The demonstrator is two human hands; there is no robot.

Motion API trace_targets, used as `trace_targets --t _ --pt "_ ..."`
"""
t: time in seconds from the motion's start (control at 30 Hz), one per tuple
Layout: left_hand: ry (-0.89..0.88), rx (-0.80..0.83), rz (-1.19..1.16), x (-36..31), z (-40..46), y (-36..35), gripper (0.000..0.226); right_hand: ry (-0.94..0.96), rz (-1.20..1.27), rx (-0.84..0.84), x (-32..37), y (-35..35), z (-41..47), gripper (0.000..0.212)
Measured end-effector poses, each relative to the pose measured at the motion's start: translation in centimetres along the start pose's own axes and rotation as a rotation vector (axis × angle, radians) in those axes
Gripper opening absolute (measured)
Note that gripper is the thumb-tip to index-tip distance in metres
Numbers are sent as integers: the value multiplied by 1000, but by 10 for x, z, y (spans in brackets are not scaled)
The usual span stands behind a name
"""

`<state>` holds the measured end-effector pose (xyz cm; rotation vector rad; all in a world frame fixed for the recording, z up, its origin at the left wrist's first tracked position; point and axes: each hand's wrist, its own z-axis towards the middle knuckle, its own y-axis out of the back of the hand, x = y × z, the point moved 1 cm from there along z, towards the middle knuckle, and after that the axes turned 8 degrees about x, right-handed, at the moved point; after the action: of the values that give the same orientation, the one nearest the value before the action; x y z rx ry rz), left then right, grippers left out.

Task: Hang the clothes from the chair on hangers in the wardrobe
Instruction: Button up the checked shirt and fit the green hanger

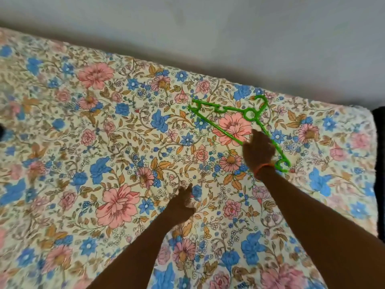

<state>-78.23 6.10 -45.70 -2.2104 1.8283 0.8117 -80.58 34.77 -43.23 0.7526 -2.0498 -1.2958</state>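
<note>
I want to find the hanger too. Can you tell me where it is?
Look at the flowery bedspread. Near its far right side lies a bright green plastic hanger, under the right hand. It is the only plain green thing there.

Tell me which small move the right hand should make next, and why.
Probably the right hand should close its fingers around the green hanger and lift it. The hand is over the hanger's lower arm, the hanger lies flat on the floral bedsheet, and the left hand holds nothing.

Hanger (229, 119) on bedsheet (104, 142) (far right)
</note>
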Motion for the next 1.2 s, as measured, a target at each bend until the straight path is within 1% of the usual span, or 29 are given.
trace_targets --t 0.1,0.17,0.27,0.33,0.43,0.5,0.57,0.67,0.73,0.8,0.93,0.97,1.03,1.1,1.17,1.2 --pt "-14 -131 -198 -1 -15 11 78 146 -31 170 46 -16 -29 52" --pt "-5 -156 -195 1 -24 21 73 192 -25 254 76 -23 -46 55" --pt "36 -253 -195 23 -54 48 65 206 31 322 125 -24 -71 55" --pt "72 -313 -263 45 -82 63 65 189 90 368 153 -23 -87 54" --pt "100 -386 -446 86 -137 92 66 164 196 408 204 -18 -116 52" --pt "117 -447 -572 116 -170 112 70 127 324 425 236 -20 -135 51" --pt "161 -498 -712 154 -201 136 76 130 411 438 279 -21 -154 50" --pt "197 -546 -764 212 -234 176 78 173 371 433 349 -30 -174 50" --pt "207 -559 -807 256 -243 205 78 223 367 421 403 -38 -190 50" --pt "212 -560 -783 304 -244 243 79 241 383 410 459 -59 -199 46" --pt "201 -576 -864 390 -240 320 80 235 464 512 583 -101 -218 32" --pt "210 -554 -887 412 -237 337 83 256 477 527 618 -111 -220 28" --pt "225 -486 -914 456 -230 361 98 325 448 534 690 -133 -224 26" --pt "186 -399 -1002 495 -222 370 107 376 482 549 758 -152 -229 26" --pt "69 -330 -1138 509 -224 370 103 387 547 586 812 -163 -234 33" --pt "8 -306 -1195 511 -226 367 97 348 594 608 833 -169 -232 35"
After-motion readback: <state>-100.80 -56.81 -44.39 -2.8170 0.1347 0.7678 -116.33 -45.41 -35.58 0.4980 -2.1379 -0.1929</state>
